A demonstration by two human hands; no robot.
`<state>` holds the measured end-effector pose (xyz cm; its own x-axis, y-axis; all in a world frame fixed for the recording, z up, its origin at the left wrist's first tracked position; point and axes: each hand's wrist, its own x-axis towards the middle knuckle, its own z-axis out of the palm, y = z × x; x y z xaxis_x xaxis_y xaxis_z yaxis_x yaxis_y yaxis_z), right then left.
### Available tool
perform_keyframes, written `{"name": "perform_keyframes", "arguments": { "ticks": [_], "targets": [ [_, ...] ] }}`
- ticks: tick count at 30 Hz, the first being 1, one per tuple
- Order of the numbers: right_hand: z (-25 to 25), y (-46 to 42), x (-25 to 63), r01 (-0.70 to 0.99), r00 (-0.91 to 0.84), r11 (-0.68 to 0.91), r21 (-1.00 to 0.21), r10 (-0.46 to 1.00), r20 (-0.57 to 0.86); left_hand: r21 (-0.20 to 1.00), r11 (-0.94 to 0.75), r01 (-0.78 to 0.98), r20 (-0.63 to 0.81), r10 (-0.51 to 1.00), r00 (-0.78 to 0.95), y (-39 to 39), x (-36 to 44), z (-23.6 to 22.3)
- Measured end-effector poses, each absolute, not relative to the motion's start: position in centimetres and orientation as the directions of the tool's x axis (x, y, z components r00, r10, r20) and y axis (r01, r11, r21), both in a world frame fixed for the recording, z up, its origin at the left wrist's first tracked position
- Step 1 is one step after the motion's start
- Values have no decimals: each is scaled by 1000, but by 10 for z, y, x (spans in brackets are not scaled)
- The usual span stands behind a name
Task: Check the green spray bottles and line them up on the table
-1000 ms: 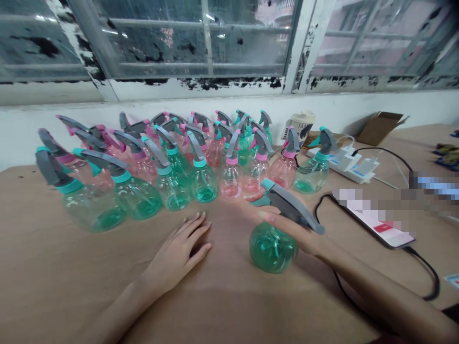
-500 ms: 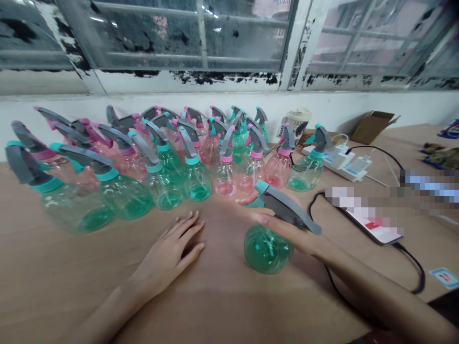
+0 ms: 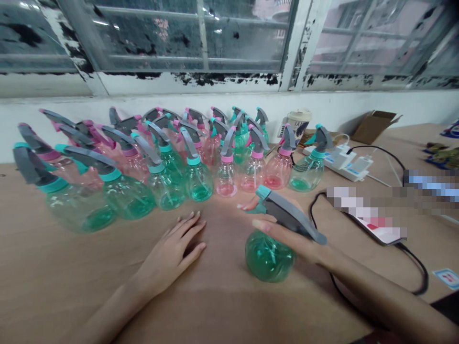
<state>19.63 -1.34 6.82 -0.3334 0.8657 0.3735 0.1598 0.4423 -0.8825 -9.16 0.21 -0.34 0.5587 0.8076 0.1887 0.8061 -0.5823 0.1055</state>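
My right hand [image 3: 287, 234] is wrapped round the neck of a green spray bottle [image 3: 268, 258], its fingers by the turquoise trigger and the thumb on the near side. The bottle's grey head points to the left, away from my wrist; whether its base touches the table cannot be made out. My left hand [image 3: 177, 246] lies flat on the wooden table [image 3: 201, 306] with fingers apart, holding nothing. Just beyond it stands a row of spray bottles, among them a green one [image 3: 199, 184] and a clear pink one [image 3: 226, 179].
Several more pink and green spray bottles [image 3: 125, 196] crowd the left and back. A paper cup [image 3: 296, 126], a cardboard box [image 3: 375, 126] and a white power strip [image 3: 347, 162] stand at the back right. A phone [image 3: 380, 229] with a black cable [image 3: 419, 270] lies right.
My right hand and the green spray bottle have shifted slightly nearer to me and a little right. My left hand stays resting on the table.
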Motion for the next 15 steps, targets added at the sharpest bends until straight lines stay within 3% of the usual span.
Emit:
{"name": "perform_keyframes", "arguments": {
  "ticks": [7,15],
  "targets": [
    [74,-16,191,142,-306,532,-835,825,475,136,-585,799,200,807,556,1,-92,-4],
    [71,-18,192,186,-300,539,-822,827,475,136,-577,806,182,814,552,-1,-91,-2]
  ]
}}
